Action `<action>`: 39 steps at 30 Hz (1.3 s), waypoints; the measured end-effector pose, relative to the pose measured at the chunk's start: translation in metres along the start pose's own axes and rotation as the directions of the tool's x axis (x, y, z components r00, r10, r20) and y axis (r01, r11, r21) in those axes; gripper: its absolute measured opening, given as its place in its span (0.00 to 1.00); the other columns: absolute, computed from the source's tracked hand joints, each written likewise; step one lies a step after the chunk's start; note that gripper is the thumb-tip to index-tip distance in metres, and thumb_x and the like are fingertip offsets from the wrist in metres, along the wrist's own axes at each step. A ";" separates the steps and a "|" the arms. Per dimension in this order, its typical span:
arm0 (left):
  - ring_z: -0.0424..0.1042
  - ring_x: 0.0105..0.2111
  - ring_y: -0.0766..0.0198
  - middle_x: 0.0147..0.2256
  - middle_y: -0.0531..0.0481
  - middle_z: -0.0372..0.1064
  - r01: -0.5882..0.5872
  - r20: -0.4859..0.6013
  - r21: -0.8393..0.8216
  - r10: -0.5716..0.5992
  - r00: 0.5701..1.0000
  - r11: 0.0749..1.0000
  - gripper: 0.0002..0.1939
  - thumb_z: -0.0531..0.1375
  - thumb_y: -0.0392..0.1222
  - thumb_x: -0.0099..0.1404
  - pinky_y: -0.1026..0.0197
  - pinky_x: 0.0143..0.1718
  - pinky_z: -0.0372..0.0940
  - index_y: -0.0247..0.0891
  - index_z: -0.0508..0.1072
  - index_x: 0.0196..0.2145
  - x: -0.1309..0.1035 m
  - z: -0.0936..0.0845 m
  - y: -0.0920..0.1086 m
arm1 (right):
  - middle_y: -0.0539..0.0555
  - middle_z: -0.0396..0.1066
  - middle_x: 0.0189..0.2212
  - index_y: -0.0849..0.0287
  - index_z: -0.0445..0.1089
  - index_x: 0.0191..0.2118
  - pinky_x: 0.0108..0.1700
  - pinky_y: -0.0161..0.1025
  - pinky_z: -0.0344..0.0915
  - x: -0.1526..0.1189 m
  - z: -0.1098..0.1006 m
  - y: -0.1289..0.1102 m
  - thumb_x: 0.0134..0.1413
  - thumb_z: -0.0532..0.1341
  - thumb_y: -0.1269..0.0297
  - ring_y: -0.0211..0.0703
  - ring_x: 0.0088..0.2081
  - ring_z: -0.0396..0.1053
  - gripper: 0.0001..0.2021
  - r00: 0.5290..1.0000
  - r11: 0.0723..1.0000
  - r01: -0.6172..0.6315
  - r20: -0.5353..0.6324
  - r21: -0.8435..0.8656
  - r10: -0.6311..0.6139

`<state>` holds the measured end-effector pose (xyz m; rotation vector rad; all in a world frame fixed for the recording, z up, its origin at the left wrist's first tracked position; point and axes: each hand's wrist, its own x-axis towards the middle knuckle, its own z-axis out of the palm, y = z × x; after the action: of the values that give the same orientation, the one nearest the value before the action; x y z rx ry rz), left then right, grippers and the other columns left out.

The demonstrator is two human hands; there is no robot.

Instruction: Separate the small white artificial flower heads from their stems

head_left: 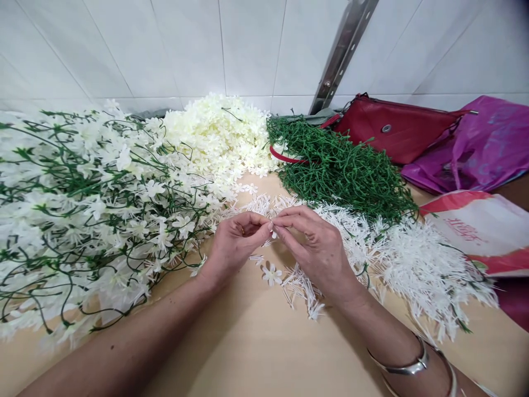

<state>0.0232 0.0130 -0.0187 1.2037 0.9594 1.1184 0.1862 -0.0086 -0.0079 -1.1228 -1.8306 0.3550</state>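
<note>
The left hand (238, 241) and right hand (316, 242) meet over the middle of the table (252, 342). Their fingers pinch a small white bit (274, 234) between them. White flowers with green stems (95, 209) lie toward the left edge, and a green heap (339, 165) sits near the back edge.

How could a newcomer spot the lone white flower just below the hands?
Over the pale table, find where the left hand and right hand meet. Just below them in view, left of some scattered thin white pieces, lies the flower. Unlike the heaped blossoms, it lies singly, petals spread.
</note>
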 end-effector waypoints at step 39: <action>0.74 0.29 0.67 0.29 0.50 0.77 -0.064 -0.041 -0.051 0.062 0.997 0.997 0.06 0.69 0.39 0.55 0.66 0.33 0.68 0.35 0.80 0.32 0.000 0.001 -0.010 | 0.54 0.79 0.38 0.55 0.77 0.35 0.49 0.50 0.70 -0.001 0.007 -0.007 0.58 0.65 0.70 0.47 0.42 0.76 0.04 0.988 0.993 -0.107 -0.104 0.055 0.112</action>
<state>0.0252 0.0126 -0.0281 1.1802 0.9222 1.2140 0.1763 -0.0117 -0.0076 -1.1882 -1.6623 0.3938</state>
